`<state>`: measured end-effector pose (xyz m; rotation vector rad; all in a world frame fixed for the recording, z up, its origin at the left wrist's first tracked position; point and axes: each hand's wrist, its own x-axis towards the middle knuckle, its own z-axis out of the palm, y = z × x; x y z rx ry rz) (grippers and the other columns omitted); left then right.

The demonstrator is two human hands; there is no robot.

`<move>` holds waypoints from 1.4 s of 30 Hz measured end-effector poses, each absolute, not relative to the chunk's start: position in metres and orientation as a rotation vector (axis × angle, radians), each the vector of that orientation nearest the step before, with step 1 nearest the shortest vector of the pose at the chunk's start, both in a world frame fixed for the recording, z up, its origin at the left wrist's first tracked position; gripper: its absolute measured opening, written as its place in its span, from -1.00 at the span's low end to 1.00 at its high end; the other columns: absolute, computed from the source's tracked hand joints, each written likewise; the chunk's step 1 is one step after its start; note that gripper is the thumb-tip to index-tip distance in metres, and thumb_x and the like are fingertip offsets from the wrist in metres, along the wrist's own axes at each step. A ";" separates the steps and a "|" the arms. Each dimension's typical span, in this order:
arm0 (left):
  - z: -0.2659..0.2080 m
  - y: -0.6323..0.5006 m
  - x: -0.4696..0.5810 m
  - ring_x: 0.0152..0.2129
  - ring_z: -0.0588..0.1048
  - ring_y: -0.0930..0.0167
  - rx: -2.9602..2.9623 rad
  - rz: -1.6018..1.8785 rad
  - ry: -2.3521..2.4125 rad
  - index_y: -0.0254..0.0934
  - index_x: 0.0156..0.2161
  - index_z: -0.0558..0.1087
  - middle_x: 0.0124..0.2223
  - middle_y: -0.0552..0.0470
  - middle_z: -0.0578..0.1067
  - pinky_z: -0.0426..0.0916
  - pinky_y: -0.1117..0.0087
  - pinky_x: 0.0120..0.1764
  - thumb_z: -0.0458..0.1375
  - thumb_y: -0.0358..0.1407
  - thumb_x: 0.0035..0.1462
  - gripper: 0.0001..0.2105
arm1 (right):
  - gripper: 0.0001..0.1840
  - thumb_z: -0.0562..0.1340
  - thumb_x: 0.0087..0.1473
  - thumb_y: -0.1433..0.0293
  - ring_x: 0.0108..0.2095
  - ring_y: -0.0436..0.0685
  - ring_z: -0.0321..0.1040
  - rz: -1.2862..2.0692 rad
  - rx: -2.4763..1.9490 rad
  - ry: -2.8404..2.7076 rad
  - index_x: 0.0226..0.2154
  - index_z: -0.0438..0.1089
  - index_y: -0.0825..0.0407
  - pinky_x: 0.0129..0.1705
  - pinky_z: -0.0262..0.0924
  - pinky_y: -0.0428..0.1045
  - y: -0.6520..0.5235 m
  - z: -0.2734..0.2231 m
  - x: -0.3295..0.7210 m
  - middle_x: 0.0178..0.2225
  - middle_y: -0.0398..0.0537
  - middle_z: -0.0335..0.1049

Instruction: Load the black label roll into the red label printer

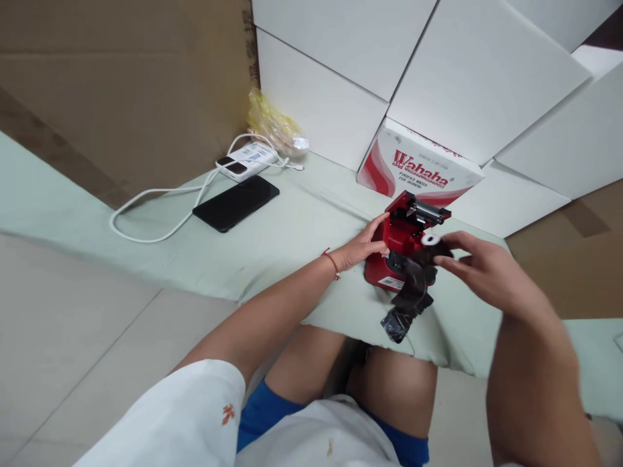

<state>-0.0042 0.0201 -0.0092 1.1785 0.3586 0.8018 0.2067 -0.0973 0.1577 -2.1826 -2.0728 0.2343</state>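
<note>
A small red printer [377, 269] stands near the table's front edge with its lid raised, showing a black and silver roller bar under the lid. My left hand [367, 246] grips its left side, thumb in front and fingers along the lid's edge. Over the printer's right side, my right hand [481, 266] pinches a roll of black strip [440, 250] with a white core. A loose dark, shiny length of the strip [409, 292] hangs down across the printer's front. Part of the printer's inside is hidden by the roll and strip.
Behind the printer a white and red Wahaha box [418, 165] leans against stacked white boxes [321, 91]. To the left lie a black phone [237, 202], a white power bank [248, 161] with a cable [141, 240], and a yellow plastic bag [272, 120]. Cardboard [121, 78] stands at far left.
</note>
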 end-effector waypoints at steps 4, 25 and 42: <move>-0.015 0.023 -0.002 0.13 0.50 0.14 1.166 0.799 0.333 -0.05 0.53 0.01 0.33 -0.13 0.43 0.21 -0.09 0.35 0.28 -0.29 0.02 -0.02 | -0.48 0.29 0.14 -0.09 -0.27 0.30 0.58 0.353 -2.181 -1.996 0.00 0.55 -0.14 -0.30 0.41 0.13 -0.145 0.170 0.272 -0.12 0.05 0.68; -0.020 0.027 0.002 0.40 0.25 0.06 1.132 0.827 0.317 -0.03 0.49 0.08 0.49 -0.09 0.25 0.15 -0.05 0.40 0.32 -0.31 -0.03 -0.04 | -0.67 0.29 0.18 0.27 -0.04 0.26 0.60 0.718 -2.047 -2.169 -0.02 0.61 -0.08 0.01 0.42 0.06 -0.153 0.102 0.239 0.00 0.00 0.67; -0.019 0.029 0.003 0.53 0.00 0.07 1.211 0.861 0.320 0.01 0.54 -0.07 0.60 -0.09 -0.02 -0.01 -0.04 0.48 0.29 -0.30 -0.06 0.07 | -0.56 0.29 0.13 0.56 -0.03 0.37 0.58 0.065 -2.298 -2.361 0.07 0.58 0.13 -0.06 0.33 0.06 -0.015 0.104 0.157 0.00 0.31 0.63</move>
